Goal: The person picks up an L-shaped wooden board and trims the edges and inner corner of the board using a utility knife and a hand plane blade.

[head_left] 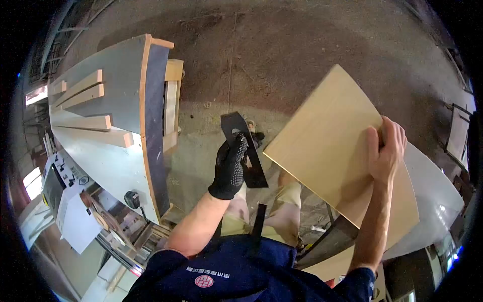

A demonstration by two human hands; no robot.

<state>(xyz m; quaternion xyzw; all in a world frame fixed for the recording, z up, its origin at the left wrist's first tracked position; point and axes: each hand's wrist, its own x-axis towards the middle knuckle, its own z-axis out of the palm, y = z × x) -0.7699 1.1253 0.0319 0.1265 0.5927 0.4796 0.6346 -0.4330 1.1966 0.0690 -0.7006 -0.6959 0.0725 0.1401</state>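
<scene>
My left hand [231, 166], in a black dotted glove, is closed around a long, flat, dark piece [256, 173] with angled ends and a round hole near its upper end. The piece is held above the floor, in front of my legs; its exact kind cannot be made out. On the right, a pale wooden panel [322, 146] lies at an angle over another sheet. My bare right hand [387, 148] grips the panel's far right edge, with the thumb on its face and the fingers at the rim, their tips partly hidden.
At left stands a grey-topped bench [121, 65] with a wooden edge, bearing several wood strips [83, 121] and a black tape measure [132, 199]. White paper [80, 221] hangs beside it. A grey-white surface [427, 201] extends beneath the panel. Concrete floor [211, 65] lies ahead.
</scene>
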